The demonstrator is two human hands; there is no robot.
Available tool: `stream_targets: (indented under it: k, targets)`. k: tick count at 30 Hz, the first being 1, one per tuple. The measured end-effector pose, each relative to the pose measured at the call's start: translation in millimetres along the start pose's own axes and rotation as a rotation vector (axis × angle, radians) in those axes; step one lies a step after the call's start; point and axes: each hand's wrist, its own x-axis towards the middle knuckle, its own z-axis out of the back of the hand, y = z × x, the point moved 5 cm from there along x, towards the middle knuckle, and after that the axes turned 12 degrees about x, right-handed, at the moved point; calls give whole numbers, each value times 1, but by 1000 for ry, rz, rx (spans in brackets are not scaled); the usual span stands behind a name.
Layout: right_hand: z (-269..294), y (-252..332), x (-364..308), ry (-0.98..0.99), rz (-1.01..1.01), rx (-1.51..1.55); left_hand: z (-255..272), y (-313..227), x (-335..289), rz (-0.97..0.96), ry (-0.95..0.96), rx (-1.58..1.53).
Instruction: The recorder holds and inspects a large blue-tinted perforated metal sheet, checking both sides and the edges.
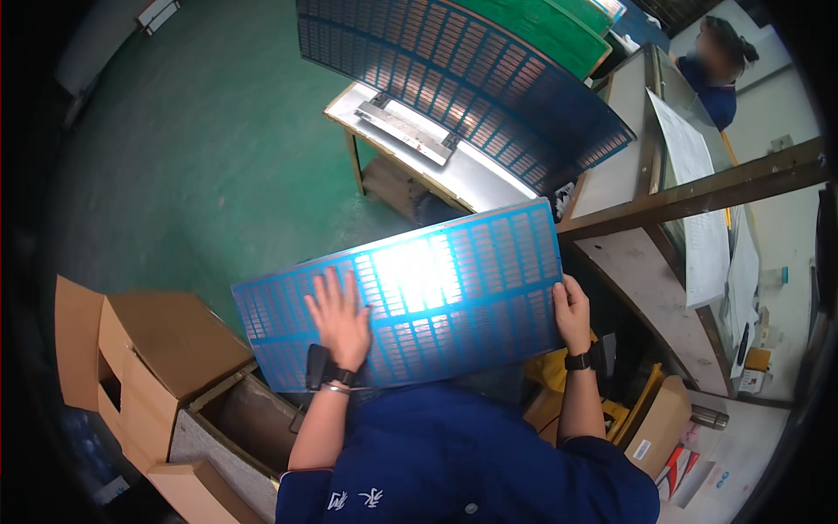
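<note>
In front of my body lies a wide rectangular panel (489, 323), blue with rows of small copper-toned rectangles and a bright glare near its middle. My left hand (340, 319) rests on its face left of the glare, palm down with the fingers spread. At the right edge my right hand (572, 314) grips the panel, thumb on the face and the other fingers partly hidden. What supports the panel underneath is hidden. Beyond it, a second, larger patterned panel (436, 70) leans upright above a white-topped table.
A metal bar fixture (406, 131) sits on the white-topped table (345, 103). Green boards (550, 35) stand behind the larger panel. Cardboard boxes (175, 341) are at the left. A wood-framed partition (698, 194) with hanging papers (690, 201) is on the right; a person (711, 79) is beyond it.
</note>
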Motion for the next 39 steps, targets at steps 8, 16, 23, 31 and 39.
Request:
stream_targets:
  k: [8, 16, 23, 31, 39]
  targets:
    - [4, 2, -4, 67, -133, 117, -5, -33, 16, -125, 49, -141]
    - [1, -5, 0, 134, -188, 264, -2, -34, 17, -112, 27, -130]
    - [0, -14, 0, 91, -88, 148, 0, -25, 9, -112, -11, -113]
    - [-2, -19, 2, 6, 31, -48, -20, 96, -43, 219, -111, -43]
    - [0, -26, 3, 22, 73, -163, -61, 220, -134, 835, -333, -478]
